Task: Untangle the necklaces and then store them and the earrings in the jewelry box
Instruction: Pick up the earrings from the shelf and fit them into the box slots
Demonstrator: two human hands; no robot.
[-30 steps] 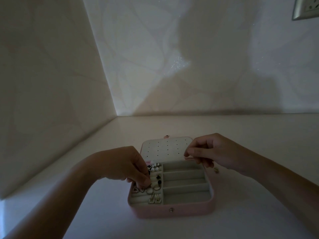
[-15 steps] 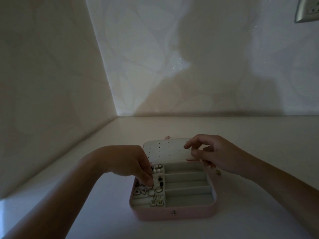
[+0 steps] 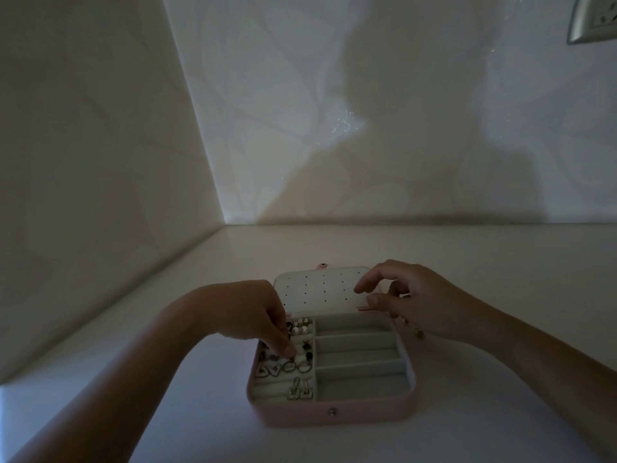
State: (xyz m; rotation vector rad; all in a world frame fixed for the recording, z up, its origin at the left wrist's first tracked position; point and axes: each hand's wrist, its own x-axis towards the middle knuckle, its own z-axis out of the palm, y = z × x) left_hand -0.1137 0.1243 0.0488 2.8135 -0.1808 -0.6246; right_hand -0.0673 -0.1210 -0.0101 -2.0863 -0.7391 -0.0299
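Behind the jewelry box stands a pale patterned wall (image 3: 367,111), with a wall socket (image 3: 594,18) high above the box and to its right. The box sits on a white table (image 3: 467,262). The jewelry box (image 3: 367,416) itself is pink, open in front of you, with its lid (image 3: 317,292) tilted back and showing a white panel dotted with small holes. Your left hand (image 3: 247,312) reaches down into the box's left half, fingers curled and the tips drawn together among the earrings; in this dim light you cannot tell whether anything is held between them. Your right hand (image 3: 417,295) hovers at the right edge of the lid, fingers bent, forefinger and thumb a little apart; whether it holds anything cannot be told. The box's right half has four long slots (image 3: 360,359) lined in grey. The earrings (image 3: 283,369) lie in rows in the left half of the box, hearts and hoops in one row and a gold pair nearest the front wall. Some small gold pieces (image 3: 418,334) show just beside the box's right rim, under your right hand; what they are cannot be made out. A metal snap (image 3: 332,411) sits in the middle of the box's front wall.
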